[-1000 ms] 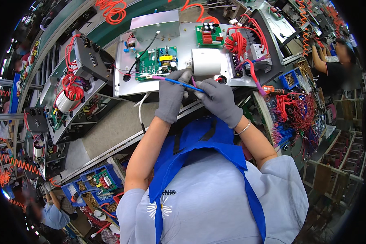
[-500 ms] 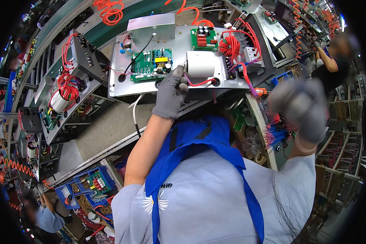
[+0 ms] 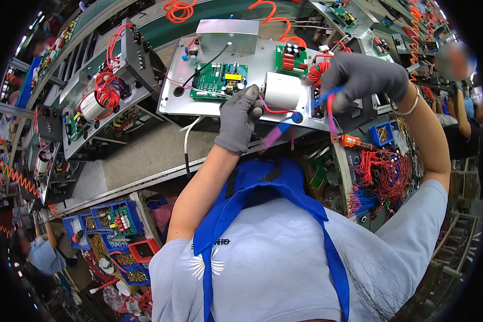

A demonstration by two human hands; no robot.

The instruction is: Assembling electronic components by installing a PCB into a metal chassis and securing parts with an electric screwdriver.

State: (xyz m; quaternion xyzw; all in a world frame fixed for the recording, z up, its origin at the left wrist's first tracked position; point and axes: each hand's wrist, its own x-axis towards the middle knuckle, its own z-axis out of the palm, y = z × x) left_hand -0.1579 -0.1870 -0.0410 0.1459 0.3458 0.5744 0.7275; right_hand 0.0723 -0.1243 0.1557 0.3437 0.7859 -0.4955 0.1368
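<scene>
A white cylindrical capacitor [image 3: 283,90] lies on a silver metal chassis plate [image 3: 178,107]. At its left end my left hand [image 3: 241,117], in a grey glove, has thumb and fingers pinched together; what sits between them is hidden. A short red wire runs from that spot to a hole in the plate. My right hand [image 3: 364,78], also gloved, is closed above the plate's right part. From it a blue cable [image 3: 323,97] with a purple end stretches down and left, smeared by motion. Left of the capacitor is a green circuit board [image 3: 220,80] with a yellow transformer.
A smaller green board [image 3: 291,58] and coiled red wire [image 3: 317,74] sit behind the capacitor. An orange-handled screwdriver [image 3: 356,142] lies right, near bundled red and blue wires [image 3: 383,169]. Another chassis [image 3: 99,102] stands left. Blue parts bins [image 3: 110,236] are at lower left. People work on both sides.
My right hand has come from the wire bundles at right to above the plate, bringing a blue cable. My left hand stays pinched at the capacitor's end. The whole view has shifted slightly.
</scene>
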